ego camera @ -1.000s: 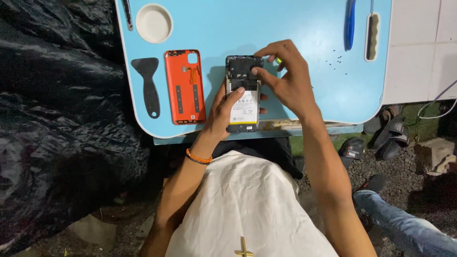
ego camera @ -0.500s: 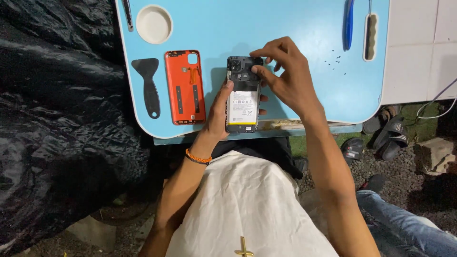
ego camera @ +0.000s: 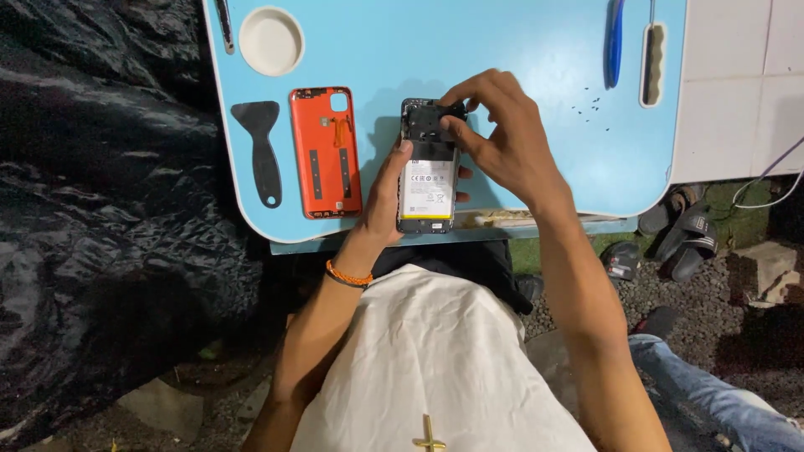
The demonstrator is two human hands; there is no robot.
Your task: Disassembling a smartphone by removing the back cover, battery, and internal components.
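- A round white dish [ego camera: 270, 39] sits at the far left of the blue worktop [ego camera: 519, 50]; nothing shows inside it.
- Your left hand [ego camera: 387, 197] clamps the opened phone [ego camera: 428, 167], white battery exposed, near the front edge.
- Your right hand [ego camera: 502, 138] pinches its dark top cover.
- An orange back cover [ego camera: 327, 152] and black scraper [ego camera: 261, 146] lie left; gravel below.

The light is bright and even over the blue worktop [ego camera: 519, 50], coming from above, with no strong glare on it. Soft shadows fall just left of the phone [ego camera: 428, 167] and under the right hand [ego camera: 502, 142]. The black sheet [ego camera: 100, 209] left of the worktop's left edge catches dull highlights along its folds. The ground below the worktop's near edge lies dim. Focus is fairly sharp at the centre; the far right edge looks slightly soft.
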